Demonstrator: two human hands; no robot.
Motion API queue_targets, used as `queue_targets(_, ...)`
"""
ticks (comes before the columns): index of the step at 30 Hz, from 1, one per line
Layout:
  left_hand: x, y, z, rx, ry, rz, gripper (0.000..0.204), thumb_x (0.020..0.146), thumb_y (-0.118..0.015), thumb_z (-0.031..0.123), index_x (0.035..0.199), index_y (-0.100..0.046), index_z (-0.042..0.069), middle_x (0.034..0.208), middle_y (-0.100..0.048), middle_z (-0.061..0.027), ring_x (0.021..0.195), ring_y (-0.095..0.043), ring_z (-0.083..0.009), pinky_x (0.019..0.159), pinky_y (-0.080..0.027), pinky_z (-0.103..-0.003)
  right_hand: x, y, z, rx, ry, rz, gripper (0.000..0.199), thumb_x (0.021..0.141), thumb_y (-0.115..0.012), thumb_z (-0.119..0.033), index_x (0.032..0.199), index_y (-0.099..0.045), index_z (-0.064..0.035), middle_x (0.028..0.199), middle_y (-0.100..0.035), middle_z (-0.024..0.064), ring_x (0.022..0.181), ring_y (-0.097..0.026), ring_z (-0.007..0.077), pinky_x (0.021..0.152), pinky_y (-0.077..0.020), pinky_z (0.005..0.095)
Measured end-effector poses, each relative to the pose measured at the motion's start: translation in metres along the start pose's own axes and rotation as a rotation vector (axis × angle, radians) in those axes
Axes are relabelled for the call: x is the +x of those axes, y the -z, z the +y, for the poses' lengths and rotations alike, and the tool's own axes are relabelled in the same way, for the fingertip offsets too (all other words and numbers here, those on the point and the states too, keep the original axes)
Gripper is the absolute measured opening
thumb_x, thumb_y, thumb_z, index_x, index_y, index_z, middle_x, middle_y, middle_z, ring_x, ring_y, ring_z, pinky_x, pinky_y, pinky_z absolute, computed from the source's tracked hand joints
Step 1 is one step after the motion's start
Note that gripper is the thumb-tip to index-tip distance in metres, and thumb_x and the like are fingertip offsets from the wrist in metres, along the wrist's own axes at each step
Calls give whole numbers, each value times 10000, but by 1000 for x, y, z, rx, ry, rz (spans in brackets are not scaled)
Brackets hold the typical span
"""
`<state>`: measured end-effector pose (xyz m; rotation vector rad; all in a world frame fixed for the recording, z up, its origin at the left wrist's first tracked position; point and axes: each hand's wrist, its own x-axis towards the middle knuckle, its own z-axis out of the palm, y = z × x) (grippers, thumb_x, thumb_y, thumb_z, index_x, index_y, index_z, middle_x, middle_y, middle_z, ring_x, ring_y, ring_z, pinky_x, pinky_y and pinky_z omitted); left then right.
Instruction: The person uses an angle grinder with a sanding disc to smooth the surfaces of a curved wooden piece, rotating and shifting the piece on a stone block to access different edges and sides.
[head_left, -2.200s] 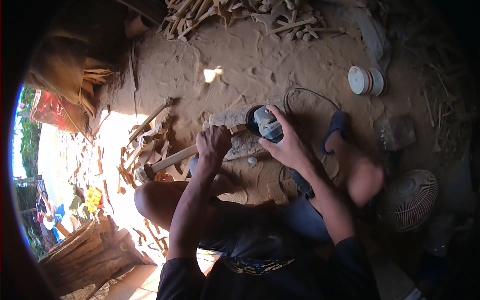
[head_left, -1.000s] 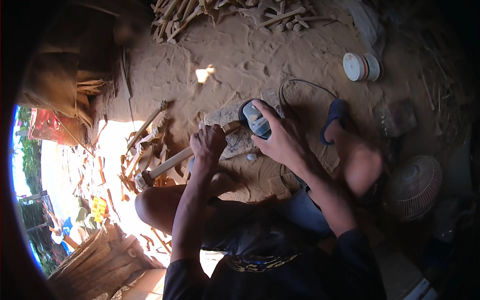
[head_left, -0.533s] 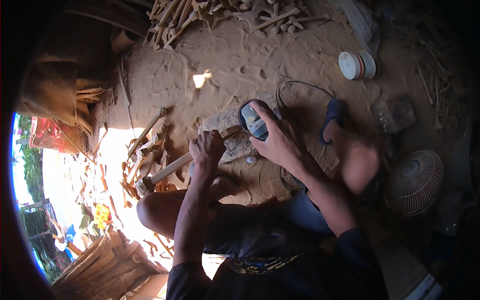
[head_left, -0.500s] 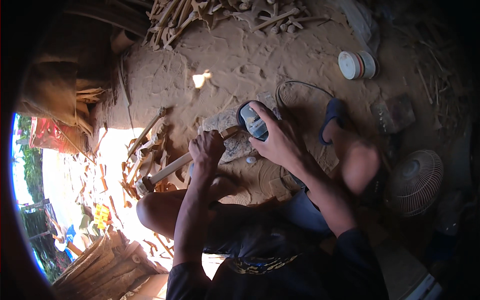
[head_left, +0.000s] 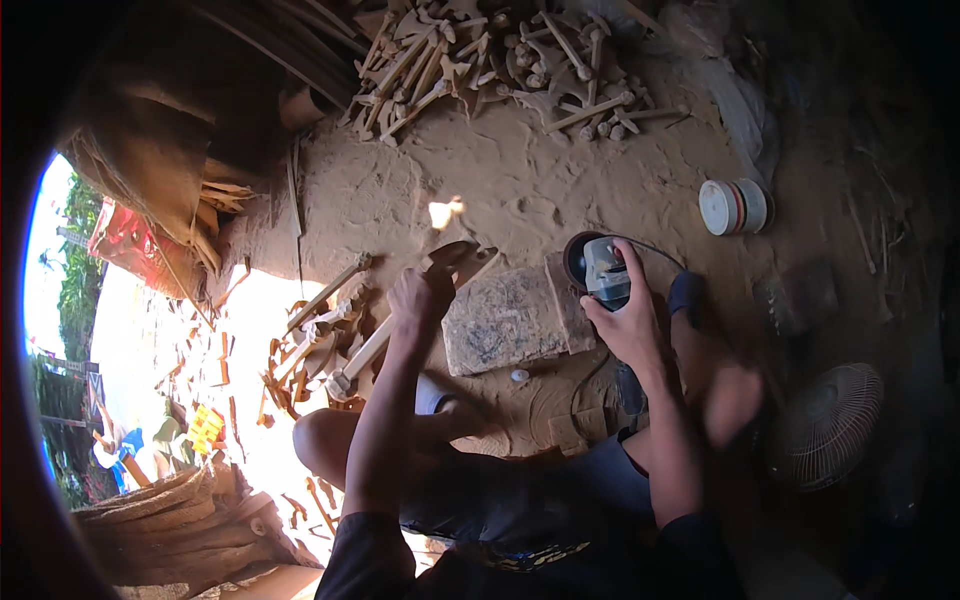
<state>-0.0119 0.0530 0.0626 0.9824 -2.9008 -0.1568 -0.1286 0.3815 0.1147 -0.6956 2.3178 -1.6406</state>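
My left hand is closed round a long wooden piece. A knob forms its near end, and a broad, flat, blade-like head shows past my fist. In my right hand is a corded disc sander, fingers wrapped over its grey body, its round disc facing left. A gap separates the disc from the wood. Between and below my hands lies a worn flat slab on the sandy ground; the sander is above its right end. A small white round thing lies before the slab.
Similar wooden pieces are heaped at my left, with a larger pile at the far side. The sander's cord curves toward my right foot. A white tub lies at the far right, and a fan stands near right.
The sander has moved right, away from the wood. My left hand has lifted the wooden piece off the slab and tilted its head end farther away. The whole view has shifted.
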Motion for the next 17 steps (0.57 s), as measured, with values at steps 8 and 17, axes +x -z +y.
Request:
queue_targets(8, 0, 9, 8, -1269, 222, -286, 507, 992, -822, 313, 619, -586, 65, 583, -570, -6, 523, -569, -111, 502, -433, -336, 15, 52, 22, 295, -143, 328, 918, 844, -924, -210, 1563, -396, 7, 1261, -676, 122, 1116, -687, 208, 1042, -537, 378)
queue_targets(17, -143, -109, 48, -1427, 349, -443, 513, 1022, -793, 249, 1426, -527, 80, 983, -683, -44, 870, -642, -148, 789, -565, -361, 2, 17, 6, 309, -184, 136, 855, 842, -924, -178, 1544, -451, -59, 1317, -662, 98, 1175, -663, 211, 1043, -527, 389)
